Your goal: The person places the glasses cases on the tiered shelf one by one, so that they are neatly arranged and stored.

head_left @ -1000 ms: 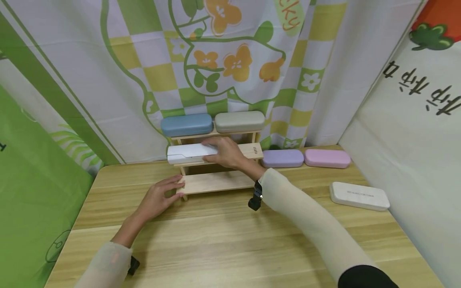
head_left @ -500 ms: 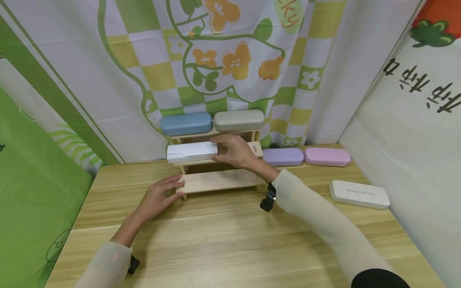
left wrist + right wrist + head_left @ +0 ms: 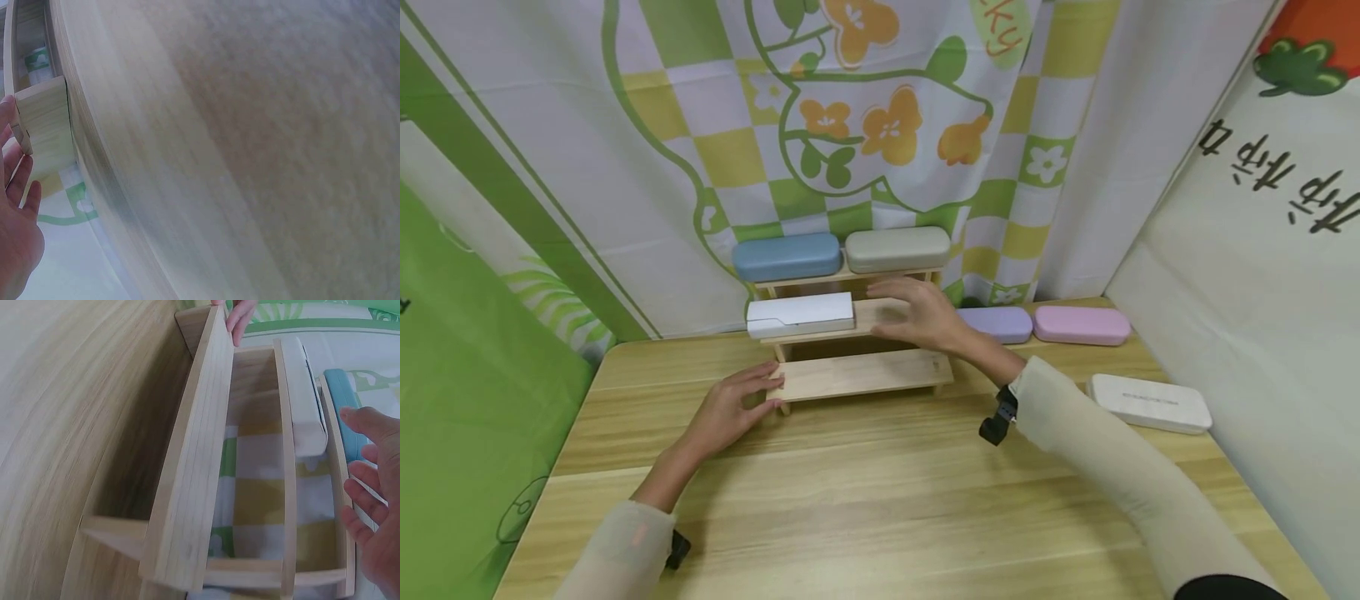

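Observation:
A three-tier wooden display rack (image 3: 850, 377) stands against the curtain. My left hand (image 3: 724, 421) holds the left end of its lowest board, thumb at the front edge and fingers at the back. A white glasses case (image 3: 801, 313) lies on the left half of the middle tier. Just right of it, my right hand (image 3: 925, 317) hovers by that tier with fingers spread and nothing between them. On the top tier sit a blue glasses case (image 3: 787, 257) and a grey-green glasses case (image 3: 898, 250), side by side. The lowest board carries nothing.
Right of the rack, a purple case (image 3: 1000, 324) and a pink case (image 3: 1081, 326) lie along the back of the wooden table (image 3: 850, 517). Nearer the right edge is an off-white case (image 3: 1150, 404) with small lettering. A patterned curtain (image 3: 865, 183) hangs close behind.
My right hand has let go of the white glasses case and moved right, its fingers opening. The case stays on the middle tier. My left hand has kept its place.

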